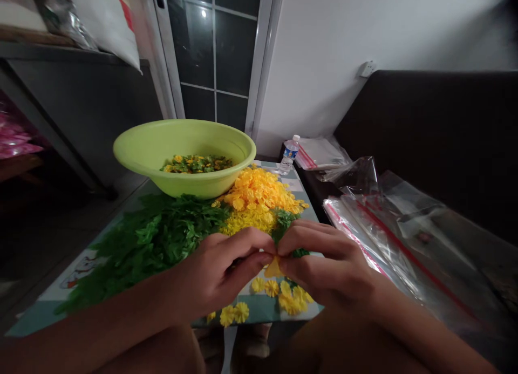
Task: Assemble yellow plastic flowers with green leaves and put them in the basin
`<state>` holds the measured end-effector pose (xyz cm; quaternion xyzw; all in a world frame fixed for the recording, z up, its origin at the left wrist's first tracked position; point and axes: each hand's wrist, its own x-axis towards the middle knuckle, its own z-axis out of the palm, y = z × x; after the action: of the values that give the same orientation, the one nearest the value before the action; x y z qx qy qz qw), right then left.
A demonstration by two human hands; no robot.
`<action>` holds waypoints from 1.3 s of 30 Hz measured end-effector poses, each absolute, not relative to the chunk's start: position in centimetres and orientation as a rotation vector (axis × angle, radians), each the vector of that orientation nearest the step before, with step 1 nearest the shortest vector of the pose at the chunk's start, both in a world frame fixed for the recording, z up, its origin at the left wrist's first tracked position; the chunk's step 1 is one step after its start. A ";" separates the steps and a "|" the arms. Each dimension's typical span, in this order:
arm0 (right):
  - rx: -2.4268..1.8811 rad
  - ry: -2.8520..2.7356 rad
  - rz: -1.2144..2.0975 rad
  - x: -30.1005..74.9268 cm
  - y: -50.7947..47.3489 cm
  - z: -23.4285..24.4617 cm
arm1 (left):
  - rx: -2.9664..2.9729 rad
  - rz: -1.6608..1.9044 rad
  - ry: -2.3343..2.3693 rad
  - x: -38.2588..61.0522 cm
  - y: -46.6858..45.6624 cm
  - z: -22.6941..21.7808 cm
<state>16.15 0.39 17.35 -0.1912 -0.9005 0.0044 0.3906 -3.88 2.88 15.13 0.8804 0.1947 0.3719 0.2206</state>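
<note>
My left hand (216, 271) and my right hand (324, 260) meet at the middle, their fingertips pinching a small yellow artificial petal piece (273, 267). Its inner part is hidden by my fingers. Just below my hands lie several small yellow artificial flowers (271, 288) on the printed table cover (259, 304). Beyond my fingers are a heap of orange-yellow petals (259, 190) and a heap of paler yellow pieces (246, 220). A large pile of green artificial leaves (162, 239) spreads to the left, close to my left hand.
A lime-green bowl (184, 139) holding green and yellow pieces stands at the table's far side. A water bottle (290, 155) stands behind it. Clear plastic bags (404, 244) with red seals lie on a dark sofa (424, 109) to the right.
</note>
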 end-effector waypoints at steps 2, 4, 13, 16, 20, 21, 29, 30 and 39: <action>-0.475 -2.307 0.074 16.1 0.5 17.4 | 2.454 1.011 0.530 -4.1 2.8 15.2; -0.472 -2.317 0.118 16.1 0.5 17.5 | 2.451 0.977 0.527 -4.2 2.6 15.4; -0.506 -2.336 0.339 15.9 0.2 17.4 | 2.137 0.718 0.498 -3.7 2.1 16.5; -0.545 -2.252 0.465 15.8 0.4 17.2 | 1.843 0.672 0.554 -3.2 2.4 16.6; -0.694 -2.163 0.738 16.1 0.8 17.2 | 1.520 0.576 0.642 -2.9 2.8 16.2; -0.720 -2.150 0.789 16.2 0.9 17.2 | 1.469 0.562 0.661 -2.9 2.9 16.0; -0.792 -2.059 0.771 16.8 1.1 16.9 | 1.373 0.519 0.735 -2.3 3.4 15.9; -0.801 -2.067 0.721 16.9 1.0 16.9 | 1.385 0.515 0.741 -2.2 3.5 15.8; -0.911 -2.145 0.455 17.4 1.0 16.3 | 1.783 0.587 0.807 -1.1 3.6 14.9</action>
<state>17.40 1.04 16.34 -0.3556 -0.8378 0.1776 0.3743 -1.11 3.58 14.93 0.7444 0.3369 0.2451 0.5219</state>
